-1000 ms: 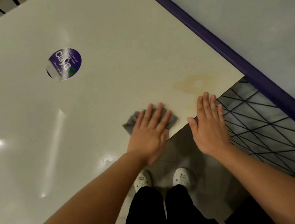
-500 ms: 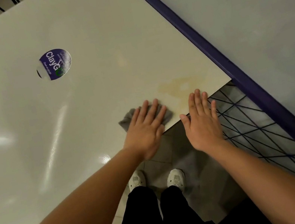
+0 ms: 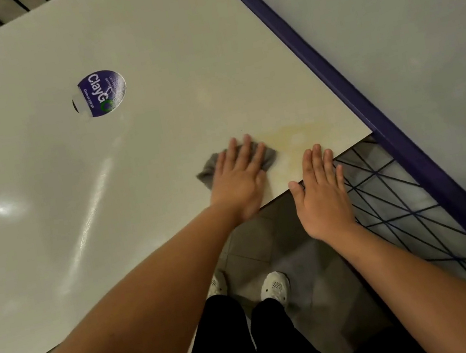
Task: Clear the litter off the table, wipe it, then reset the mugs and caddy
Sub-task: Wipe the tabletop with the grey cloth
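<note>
My left hand (image 3: 241, 175) lies flat with straight fingers on a small grey cloth (image 3: 211, 169), pressing it onto the white table (image 3: 77, 219) near the front right corner. A yellowish stain (image 3: 293, 136) marks the tabletop just right of the cloth. My right hand (image 3: 320, 192) is open and flat at the table's front edge, its fingertips over the edge beside the stain. No mugs, caddy or litter are in view.
A round purple sticker (image 3: 102, 93) is stuck to the table's middle. A purple-framed grey wall panel (image 3: 369, 108) runs along the table's right side. A dark wire-mesh seat (image 3: 402, 208) stands at the right, below the table edge. My feet (image 3: 273, 287) stand on floor tiles.
My left hand has slid the cloth slightly forward and toward the stain. The right hand stays flat at the table edge. The camera view has shifted a little.
</note>
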The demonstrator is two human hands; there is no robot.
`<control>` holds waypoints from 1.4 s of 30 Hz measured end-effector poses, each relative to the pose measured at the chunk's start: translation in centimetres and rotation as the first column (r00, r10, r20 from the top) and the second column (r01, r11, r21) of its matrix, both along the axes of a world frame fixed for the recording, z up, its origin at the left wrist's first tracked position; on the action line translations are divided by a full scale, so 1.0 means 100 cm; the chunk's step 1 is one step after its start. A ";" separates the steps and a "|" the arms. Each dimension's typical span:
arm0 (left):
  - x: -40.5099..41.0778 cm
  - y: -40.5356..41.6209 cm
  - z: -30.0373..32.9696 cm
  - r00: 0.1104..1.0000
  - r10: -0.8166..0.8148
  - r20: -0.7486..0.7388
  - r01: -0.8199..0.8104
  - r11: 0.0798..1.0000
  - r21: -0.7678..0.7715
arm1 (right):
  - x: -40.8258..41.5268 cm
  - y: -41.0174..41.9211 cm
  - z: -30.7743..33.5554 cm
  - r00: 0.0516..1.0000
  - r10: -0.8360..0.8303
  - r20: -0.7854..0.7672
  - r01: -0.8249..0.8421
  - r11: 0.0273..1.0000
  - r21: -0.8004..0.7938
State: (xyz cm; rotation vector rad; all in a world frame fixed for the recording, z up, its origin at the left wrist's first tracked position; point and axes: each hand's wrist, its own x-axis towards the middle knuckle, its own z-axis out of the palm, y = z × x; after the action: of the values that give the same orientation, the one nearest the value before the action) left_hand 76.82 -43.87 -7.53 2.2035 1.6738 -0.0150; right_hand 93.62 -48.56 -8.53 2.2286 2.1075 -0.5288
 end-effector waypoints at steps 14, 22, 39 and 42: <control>-0.039 0.027 0.052 0.873 0.097 0.477 -0.078 0.995 -0.059 | -0.095 0.015 0.038 0.975 -0.068 -0.213 0.062 0.998 -0.031; -0.057 0.095 0.018 0.964 -0.126 0.236 0.147 0.986 -0.077 | -0.085 0.041 -0.001 1.000 0.024 0.003 -0.024 1.000 0.016; -0.054 0.127 -0.008 0.931 -0.363 0.033 0.364 0.926 -0.100 | -0.083 0.098 0.002 0.973 -0.218 0.069 0.214 0.975 0.063; -0.055 0.128 -0.008 0.932 -0.359 0.052 0.362 0.926 -0.107 | -0.052 0.104 0.000 0.942 -0.324 0.085 0.322 0.946 0.030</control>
State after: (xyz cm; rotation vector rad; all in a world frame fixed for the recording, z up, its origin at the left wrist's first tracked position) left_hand 71.33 -31.08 -8.37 2.3761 1.1964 -0.1679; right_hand 88.44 -38.17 -8.57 2.5710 1.7176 -0.4139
